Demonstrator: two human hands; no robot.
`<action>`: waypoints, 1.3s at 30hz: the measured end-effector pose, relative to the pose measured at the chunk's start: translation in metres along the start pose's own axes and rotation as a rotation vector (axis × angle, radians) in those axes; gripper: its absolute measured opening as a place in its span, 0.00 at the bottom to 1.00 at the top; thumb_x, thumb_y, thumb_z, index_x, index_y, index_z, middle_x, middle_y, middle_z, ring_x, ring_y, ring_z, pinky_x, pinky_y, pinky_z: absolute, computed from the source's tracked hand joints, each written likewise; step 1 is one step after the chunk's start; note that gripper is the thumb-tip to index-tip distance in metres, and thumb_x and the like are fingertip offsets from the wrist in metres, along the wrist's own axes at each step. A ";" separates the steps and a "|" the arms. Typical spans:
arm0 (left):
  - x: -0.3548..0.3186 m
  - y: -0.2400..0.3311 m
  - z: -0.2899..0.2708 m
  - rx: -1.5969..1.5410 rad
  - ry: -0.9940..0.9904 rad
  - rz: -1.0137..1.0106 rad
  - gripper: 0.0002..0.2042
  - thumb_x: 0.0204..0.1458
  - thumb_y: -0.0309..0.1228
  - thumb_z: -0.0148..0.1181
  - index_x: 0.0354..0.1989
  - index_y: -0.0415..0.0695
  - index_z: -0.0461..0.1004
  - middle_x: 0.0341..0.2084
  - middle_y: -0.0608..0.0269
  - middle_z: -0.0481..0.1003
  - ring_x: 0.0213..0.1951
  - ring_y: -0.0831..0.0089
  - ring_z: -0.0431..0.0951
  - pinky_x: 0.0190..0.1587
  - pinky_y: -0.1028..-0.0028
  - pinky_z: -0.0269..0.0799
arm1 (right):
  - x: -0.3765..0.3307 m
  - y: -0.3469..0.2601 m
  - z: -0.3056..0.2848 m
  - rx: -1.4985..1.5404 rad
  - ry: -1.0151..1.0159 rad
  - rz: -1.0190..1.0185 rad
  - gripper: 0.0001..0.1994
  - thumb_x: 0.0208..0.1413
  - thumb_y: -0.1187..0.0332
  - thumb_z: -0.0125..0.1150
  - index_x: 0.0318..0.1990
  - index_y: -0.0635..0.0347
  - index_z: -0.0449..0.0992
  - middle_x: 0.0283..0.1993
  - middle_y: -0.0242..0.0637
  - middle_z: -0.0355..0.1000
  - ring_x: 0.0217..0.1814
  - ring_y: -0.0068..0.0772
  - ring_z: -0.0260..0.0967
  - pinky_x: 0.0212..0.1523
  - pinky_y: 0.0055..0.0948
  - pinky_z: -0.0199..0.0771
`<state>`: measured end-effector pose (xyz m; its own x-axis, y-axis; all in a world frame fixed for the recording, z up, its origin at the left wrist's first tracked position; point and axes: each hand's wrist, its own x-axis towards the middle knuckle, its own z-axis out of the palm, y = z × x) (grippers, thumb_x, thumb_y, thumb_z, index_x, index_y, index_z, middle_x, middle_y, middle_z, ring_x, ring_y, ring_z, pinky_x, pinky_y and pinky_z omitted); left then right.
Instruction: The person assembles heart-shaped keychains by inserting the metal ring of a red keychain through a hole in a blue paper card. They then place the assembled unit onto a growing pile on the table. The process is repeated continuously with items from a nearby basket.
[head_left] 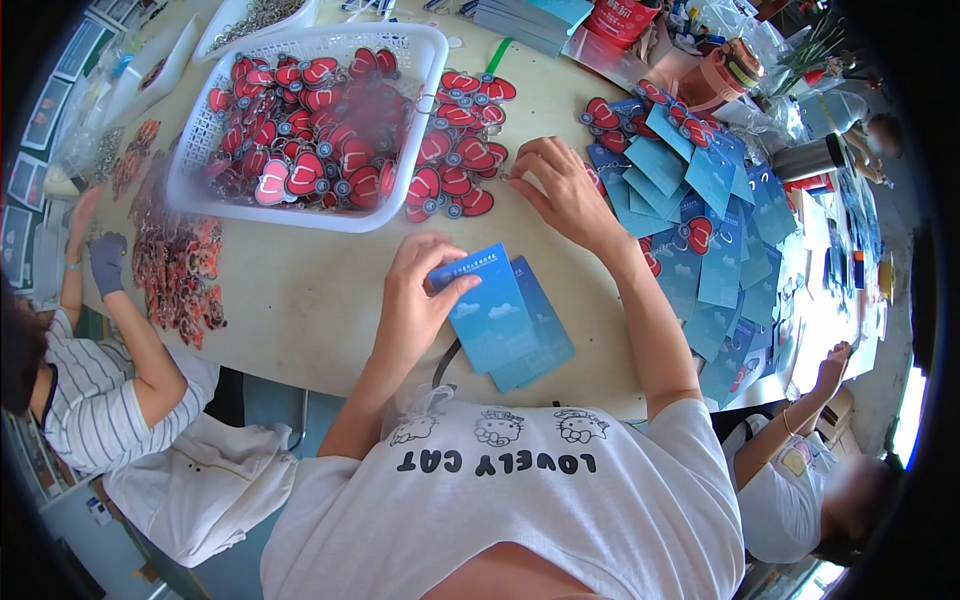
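My left hand pinches the upper left edge of a blue card printed with white clouds, thumb in front. A second blue card shows from behind it; whether my hand grips that one too I cannot make out. My right hand hovers over the table to the right of several red bow-shaped keychains. Its thumb and forefinger are apart, and I see nothing between them. More red bow keychains with metal rings fill a white plastic basket farther to the left.
A heap of blue cards with bow keychains spreads along the right side. Orange-red keychains lie in rows at the left. One co-worker's gloved hand is at the left edge, another's hand at the right. A metal flask stands far right.
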<state>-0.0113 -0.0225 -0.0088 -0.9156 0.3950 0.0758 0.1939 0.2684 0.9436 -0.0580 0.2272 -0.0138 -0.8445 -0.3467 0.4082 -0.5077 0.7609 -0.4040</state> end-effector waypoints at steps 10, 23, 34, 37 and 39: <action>0.027 0.032 -0.003 -0.322 0.240 0.064 0.09 0.50 0.19 0.65 0.36 0.36 0.71 0.33 0.66 0.75 0.35 0.86 0.72 0.37 0.84 0.68 | -0.004 -0.071 -0.063 0.553 0.037 0.170 0.05 0.58 0.73 0.57 0.38 0.61 0.68 0.50 0.43 0.66 0.58 0.42 0.62 0.59 0.37 0.61; 0.031 0.051 0.002 -0.186 0.092 -0.034 0.06 0.55 0.27 0.63 0.32 0.37 0.76 0.15 0.76 0.69 0.21 0.93 0.63 0.20 0.85 0.52 | -0.010 -0.095 -0.043 0.562 0.088 0.320 0.07 0.58 0.72 0.58 0.38 0.67 0.70 0.40 0.45 0.66 0.41 0.45 0.67 0.42 0.35 0.68; 0.012 0.015 0.011 -0.178 0.011 0.062 0.09 0.58 0.28 0.58 0.41 0.34 0.76 0.31 0.61 0.78 0.34 0.85 0.74 0.36 0.80 0.68 | -0.030 -0.078 -0.030 0.852 0.133 0.576 0.09 0.63 0.67 0.55 0.38 0.66 0.70 0.35 0.29 0.62 0.31 0.13 0.54 0.30 0.17 0.57; 0.011 0.034 0.022 -0.620 0.035 -0.074 0.09 0.60 0.28 0.56 0.41 0.34 0.76 0.35 0.64 0.77 0.38 0.85 0.72 0.40 0.81 0.67 | -0.024 -0.087 -0.032 0.932 0.194 0.560 0.08 0.63 0.69 0.55 0.38 0.66 0.70 0.36 0.30 0.63 0.32 0.15 0.56 0.31 0.17 0.58; 0.012 0.039 0.028 -0.741 0.146 -0.104 0.09 0.61 0.28 0.55 0.41 0.34 0.75 0.34 0.67 0.76 0.38 0.85 0.72 0.41 0.81 0.67 | -0.021 -0.090 -0.034 0.957 0.234 0.546 0.07 0.62 0.71 0.56 0.37 0.66 0.71 0.37 0.31 0.64 0.34 0.16 0.60 0.32 0.18 0.62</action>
<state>-0.0053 0.0174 0.0201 -0.9635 0.2659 -0.0319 -0.1359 -0.3827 0.9138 0.0117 0.1847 0.0422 -0.9919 0.0919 0.0872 -0.0865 0.0110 -0.9962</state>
